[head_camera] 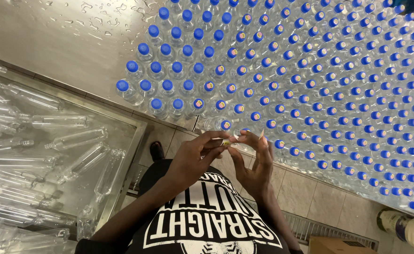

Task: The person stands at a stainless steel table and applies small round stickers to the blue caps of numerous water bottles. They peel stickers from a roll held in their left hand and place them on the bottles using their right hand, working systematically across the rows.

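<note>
The left hand (193, 157) and the right hand (256, 160) meet close together in front of the person's chest, just near of the table's edge; the left hand's fingertips pinch a small yellowish sticker (226, 141), and the right hand's fingers (263, 141) curl in beside it, thumb and forefinger touching or almost touching the same spot; whether the right hand actually grips the sticker cannot be told. The sticker sits between the two hands, just below the nearest row of bottles.

Far of the hands a wet steel table (75, 33) carries a dense field of clear capped bottles (310, 84), all upright with blue caps, packed in slanting rows that fill the right and far part of the scene; many caps bear a small coloured sticker on top, while those at the left end of the field show plain blue; the bare left part of the table is beaded with water drops.

On the left, nearer and lower, a steel bin (138, 127) holds empty clear bottles (51, 150) lying on their sides, uncapped, heaped in several directions.

Below the hands is a tiled floor (305, 188), with a metal floor grate (319, 228) to the right, a cardboard box (336, 245) at the near edge, and a large pale jug (406, 228) at the near right corner.
</note>
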